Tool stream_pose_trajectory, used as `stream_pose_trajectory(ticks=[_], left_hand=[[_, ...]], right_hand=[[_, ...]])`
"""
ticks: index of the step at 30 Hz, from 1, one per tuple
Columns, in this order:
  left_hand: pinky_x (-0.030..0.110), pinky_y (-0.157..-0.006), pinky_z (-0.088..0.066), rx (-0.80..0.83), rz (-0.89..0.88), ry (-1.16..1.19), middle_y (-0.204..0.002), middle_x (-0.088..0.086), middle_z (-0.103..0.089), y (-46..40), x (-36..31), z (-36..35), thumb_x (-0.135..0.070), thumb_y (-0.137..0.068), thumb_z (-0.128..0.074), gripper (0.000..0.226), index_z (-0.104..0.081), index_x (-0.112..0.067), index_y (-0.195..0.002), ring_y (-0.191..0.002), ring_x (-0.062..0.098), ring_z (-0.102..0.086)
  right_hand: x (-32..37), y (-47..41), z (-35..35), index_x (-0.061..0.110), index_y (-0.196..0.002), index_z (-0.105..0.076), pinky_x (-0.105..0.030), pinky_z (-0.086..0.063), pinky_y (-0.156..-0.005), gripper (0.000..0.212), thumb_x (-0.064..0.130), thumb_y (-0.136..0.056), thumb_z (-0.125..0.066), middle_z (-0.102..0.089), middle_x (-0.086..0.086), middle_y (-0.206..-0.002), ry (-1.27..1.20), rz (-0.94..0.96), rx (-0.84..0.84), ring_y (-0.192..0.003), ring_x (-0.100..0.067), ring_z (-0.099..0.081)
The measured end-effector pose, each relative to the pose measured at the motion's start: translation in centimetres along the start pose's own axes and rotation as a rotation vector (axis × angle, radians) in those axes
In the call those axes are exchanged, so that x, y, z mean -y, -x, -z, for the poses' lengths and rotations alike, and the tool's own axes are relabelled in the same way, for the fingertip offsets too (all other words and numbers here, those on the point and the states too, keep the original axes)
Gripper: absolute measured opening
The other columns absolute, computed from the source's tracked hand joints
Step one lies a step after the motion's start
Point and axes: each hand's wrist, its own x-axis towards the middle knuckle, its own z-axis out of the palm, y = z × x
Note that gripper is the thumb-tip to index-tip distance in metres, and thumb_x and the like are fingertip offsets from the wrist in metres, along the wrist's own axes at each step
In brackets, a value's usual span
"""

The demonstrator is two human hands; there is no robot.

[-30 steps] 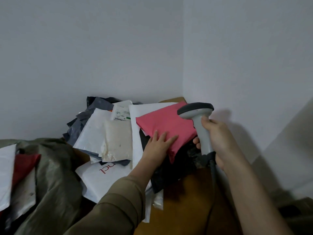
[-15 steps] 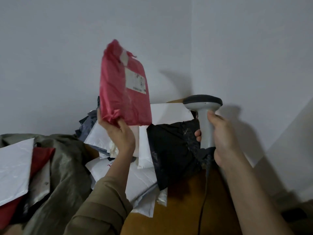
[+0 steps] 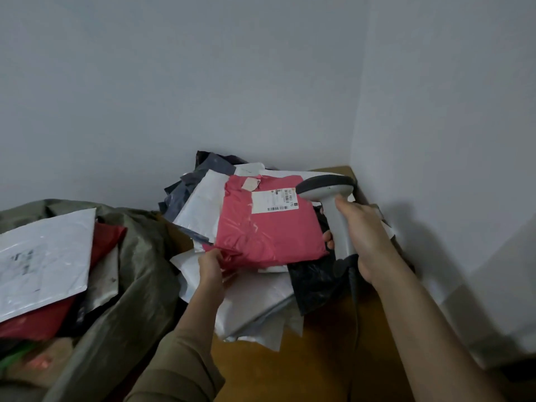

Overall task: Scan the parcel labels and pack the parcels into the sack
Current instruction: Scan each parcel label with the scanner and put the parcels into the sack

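Observation:
A pink parcel (image 3: 261, 230) lies label-up over the pile of parcels, its white label (image 3: 274, 201) at the upper right. My left hand (image 3: 211, 266) pinches the parcel's lower left corner. My right hand (image 3: 362, 233) grips the handle of a grey barcode scanner (image 3: 327, 187), whose head sits just right of the label. The olive green sack (image 3: 136, 256) stands open at the left, with a white parcel (image 3: 43, 256) and a red parcel (image 3: 107, 239) on top inside it.
White parcels (image 3: 203, 204), grey ones and a black parcel (image 3: 313, 282) are heaped in the corner on a brown wooden table (image 3: 275, 367). Walls close in behind and to the right. The scanner's cable (image 3: 356, 314) hangs down over the table.
My left hand has brought the pink parcel down from upright in the air to lie label-up on the pile. The scanner head now sits beside the label.

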Motion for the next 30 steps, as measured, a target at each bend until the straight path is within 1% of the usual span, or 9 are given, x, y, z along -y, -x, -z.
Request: stream_pose_trajectory(ticks=[4,8,12,17,19,22,24,27,30], left_hand=[[0.044,-0.085,-0.053,0.077,0.020,-0.082,-0.108,0.012,-0.063,0.7,-0.8,0.2,-0.048,-0.090,-0.056,0.038,-0.051,-0.019,-0.116,-0.098,0.034,-0.062],[0.038,-0.064,-0.054,0.058,-0.025,-0.002,-0.116,0.019,-0.062,0.2,-1.1,0.7,-0.017,-0.094,-0.062,0.022,-0.056,-0.008,-0.112,-0.089,0.028,-0.064],[0.041,-0.066,-0.054,0.108,0.027,0.126,-0.103,0.018,-0.061,1.0,-1.8,1.0,-0.010,-0.093,-0.059,0.011,-0.054,-0.004,-0.101,-0.085,0.027,-0.062],[0.031,-0.075,-0.058,0.629,0.307,-0.818,-0.112,0.014,-0.069,3.6,-2.9,2.1,-0.045,-0.079,-0.072,0.055,-0.059,-0.007,-0.116,-0.096,0.024,-0.068],[0.026,-0.067,-0.056,0.526,0.262,-0.987,-0.098,0.010,-0.073,4.0,-3.6,1.8,-0.059,-0.076,-0.066,0.061,-0.064,-0.004,-0.102,-0.086,0.019,-0.070],[0.032,-0.059,-0.056,0.089,-0.132,-1.071,-0.075,0.008,-0.061,2.4,-3.4,1.2,-0.060,-0.076,-0.069,0.057,-0.056,-0.004,-0.082,-0.069,0.022,-0.062],[0.038,-0.064,-0.057,-0.085,-0.294,-0.978,-0.077,0.008,-0.057,1.0,-3.3,0.8,-0.057,-0.076,-0.072,0.065,-0.055,0.001,-0.100,-0.069,0.023,-0.059],[0.027,-0.050,-0.047,-0.021,-0.073,-0.552,-0.099,0.013,-0.059,-0.1,-3.6,-0.3,-0.048,-0.076,-0.078,0.084,-0.040,0.002,-0.133,-0.067,0.018,-0.055],[0.019,-0.038,-0.035,0.092,0.088,-0.400,-0.072,0.006,-0.050,-1.5,-3.4,-0.6,-0.043,-0.077,-0.079,0.052,-0.053,-0.004,-0.102,-0.052,0.011,-0.040]], right_hand=[[-0.2,0.1,-0.8,0.010,-0.103,-0.061,-0.032,-0.047,-0.058,0.034,0.040,-0.103,-0.045,-0.058,-0.017,-0.087,0.040,-0.001,0.027,-0.054,-0.015,-0.059],[-0.2,0.4,-1.1,0.011,-0.103,-0.061,-0.032,-0.047,-0.059,0.033,0.040,-0.103,-0.045,-0.059,-0.015,-0.088,0.062,0.013,0.032,-0.053,-0.014,-0.059],[0.1,0.6,-1.1,0.008,-0.105,-0.061,-0.029,-0.045,-0.052,0.035,0.039,-0.103,-0.045,-0.061,-0.010,-0.069,0.048,0.010,0.016,-0.050,-0.014,-0.057],[0.1,0.7,-1.3,0.008,-0.107,-0.060,-0.025,-0.043,-0.048,0.037,0.042,-0.103,-0.044,-0.062,-0.014,-0.078,0.075,0.004,0.008,-0.046,-0.012,-0.057],[0.1,0.7,-1.4,0.006,-0.110,-0.060,-0.023,-0.042,-0.045,0.038,0.041,-0.103,-0.044,-0.059,-0.016,-0.084,0.074,0.007,0.002,-0.044,-0.010,-0.057],[0.0,0.6,-1.5,0.006,-0.106,-0.059,-0.024,-0.042,-0.045,0.037,0.040,-0.103,-0.045,-0.058,-0.017,-0.084,0.065,0.009,-0.008,-0.043,-0.011,-0.056],[0.0,0.6,-1.5,0.008,-0.106,-0.059,-0.023,-0.042,-0.045,0.035,0.040,-0.103,-0.045,-0.059,-0.016,-0.082,0.062,0.005,-0.009,-0.043,-0.011,-0.056],[0.0,0.7,-1.4,0.008,-0.106,-0.059,-0.022,-0.043,-0.044,0.034,0.039,-0.104,-0.045,-0.058,-0.016,-0.083,0.070,-0.008,-0.011,-0.044,-0.011,-0.056],[0.0,0.8,-1.3,0.007,-0.106,-0.059,-0.023,-0.043,-0.044,0.034,0.038,-0.104,-0.045,-0.056,-0.016,-0.088,0.075,-0.014,-0.007,-0.046,-0.011,-0.057]])
